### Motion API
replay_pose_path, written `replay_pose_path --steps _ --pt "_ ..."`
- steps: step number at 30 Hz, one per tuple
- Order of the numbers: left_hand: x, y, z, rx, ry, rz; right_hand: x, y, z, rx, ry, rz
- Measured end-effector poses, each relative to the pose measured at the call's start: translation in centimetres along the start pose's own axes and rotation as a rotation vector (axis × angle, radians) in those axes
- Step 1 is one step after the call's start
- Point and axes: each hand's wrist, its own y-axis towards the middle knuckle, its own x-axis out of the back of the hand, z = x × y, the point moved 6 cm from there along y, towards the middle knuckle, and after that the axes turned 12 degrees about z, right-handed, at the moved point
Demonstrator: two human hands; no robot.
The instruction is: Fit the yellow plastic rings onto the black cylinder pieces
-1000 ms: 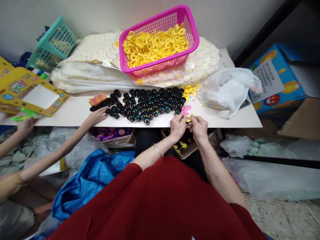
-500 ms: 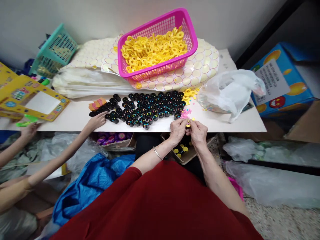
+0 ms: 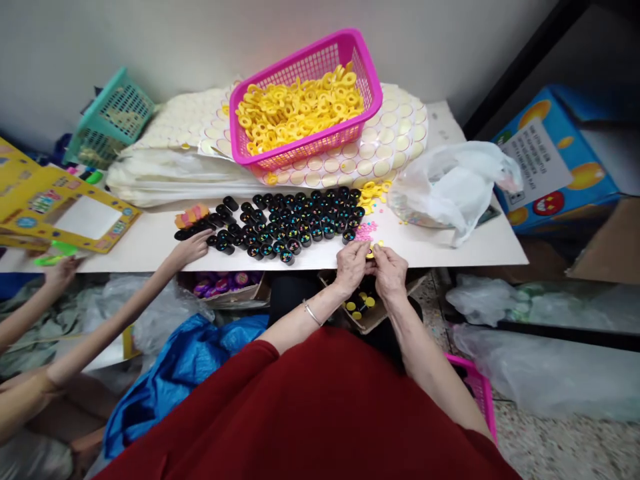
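At the table's front edge my left hand (image 3: 353, 265) and my right hand (image 3: 391, 268) meet, fingers pinched together. Between their fingertips shows a small yellow ring piece (image 3: 371, 253), mostly covered; whether a black cup sits under it I cannot tell. Just left of my hands stand rows of small black cups (image 3: 295, 223) with coloured bits inside. Pink beads (image 3: 366, 231) lie scattered right behind my fingers, and loose yellow ring pieces (image 3: 375, 192) are heaped beyond them. Below my hands a cardboard box (image 3: 373, 323) holds several black pieces with yellow tops.
A pink basket (image 3: 371, 100) full of yellow rings rests on sticker sheets (image 3: 400, 133). A white plastic bag (image 3: 463, 183) lies at right, near a blue carton (image 3: 555, 160). Another person's hand (image 3: 189, 251) touches the cups at left; their other hand (image 3: 63, 272) is by a yellow box (image 3: 65, 207).
The view has shifted slightly, so the table sits a little lower and more to the left. My hands stay together on the yellow ring piece.
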Motion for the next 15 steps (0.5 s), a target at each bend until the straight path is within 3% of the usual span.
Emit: replay_pose_path --steps 8,15 --pt "-0.14 0.02 0.08 -0.026 0.012 0.0 -0.47 -0.46 0.87 0.0 0.048 0.048" --pt "-0.28 0.13 0.51 -0.035 0.011 0.044 -0.39 -0.1 0.57 -0.079 0.081 -0.021"
